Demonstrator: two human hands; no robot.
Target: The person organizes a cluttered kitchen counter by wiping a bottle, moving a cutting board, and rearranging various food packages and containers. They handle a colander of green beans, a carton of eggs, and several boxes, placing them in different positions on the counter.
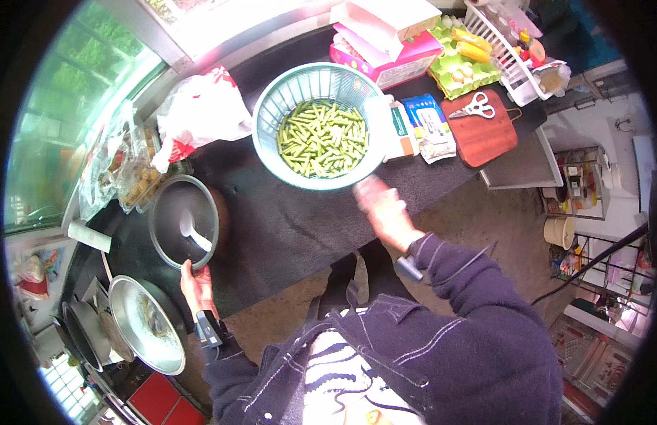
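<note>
My left hand [198, 284] grips the near rim of a dark round bowl [169, 247], thumb over the edge. A white spoon [194, 231] lies inside it. My right hand [382, 210] is motion-blurred just below the near right rim of a light-blue plastic basket [262, 119]. Whether its fingers touch the basket or hold anything cannot be made out. Cut green beans [323, 139] cover the basket's bottom. The basket stands on the black countertop [302, 228], to the right of the bowl and farther back.
A steel basin [171, 350] sits at the lower left. Plastic bags [201, 109] and clear food packs [140, 183] line the window side. Right of the basket are a wipes pack [428, 127], a wooden cutting board [480, 141] with scissors [477, 106], and egg trays [466, 79].
</note>
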